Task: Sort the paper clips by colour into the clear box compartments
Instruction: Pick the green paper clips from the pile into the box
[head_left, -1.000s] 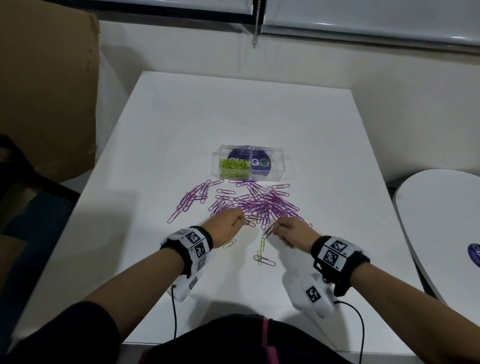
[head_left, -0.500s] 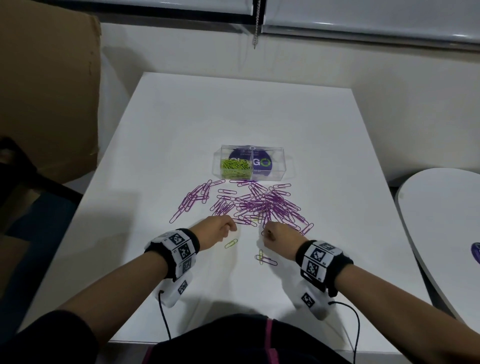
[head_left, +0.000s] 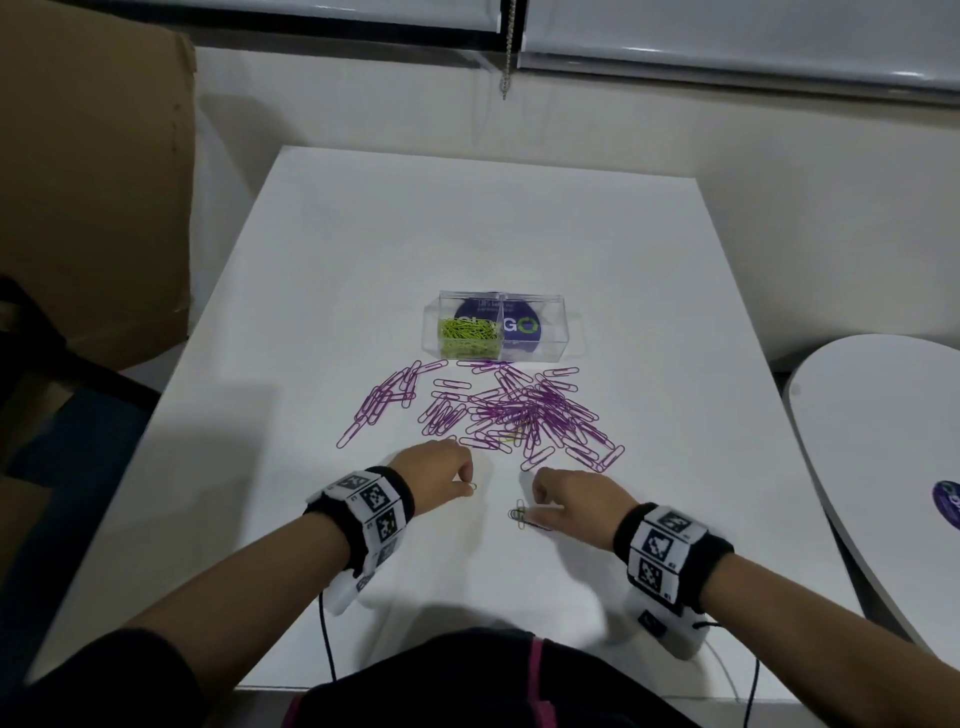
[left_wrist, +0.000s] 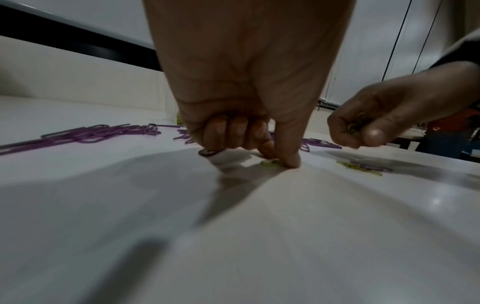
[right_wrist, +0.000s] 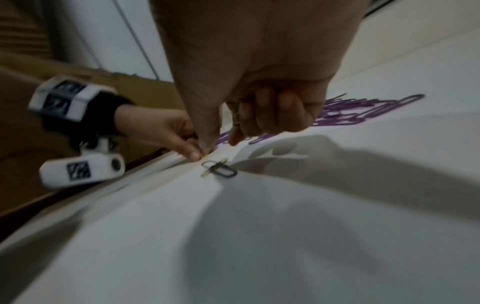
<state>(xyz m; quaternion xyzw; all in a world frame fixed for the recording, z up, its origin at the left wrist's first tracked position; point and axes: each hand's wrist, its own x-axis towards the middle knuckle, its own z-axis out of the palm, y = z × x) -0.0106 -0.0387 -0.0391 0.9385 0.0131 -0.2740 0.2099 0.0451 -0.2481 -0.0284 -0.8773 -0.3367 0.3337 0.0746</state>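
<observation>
A clear two-compartment box stands mid-table, with green paper clips in its left compartment. A pile of purple clips lies just in front of it. My left hand is curled, and its thumb and forefinger pinch a green clip flat on the table. A dark clip shows under its curled fingers. My right hand holds green clips in its curled fingers. Its thumb and forefinger hover close over a green and a purple clip that lie crossed.
A large cardboard box stands off the table's left edge, above a dark chair. A round white table sits at the right. Wrist-camera cables hang over the near edge.
Both hands have drawn back towards me from the near edge of the purple pile. The left has come down on a lone green clip and the right has moved over the crossed pair.
</observation>
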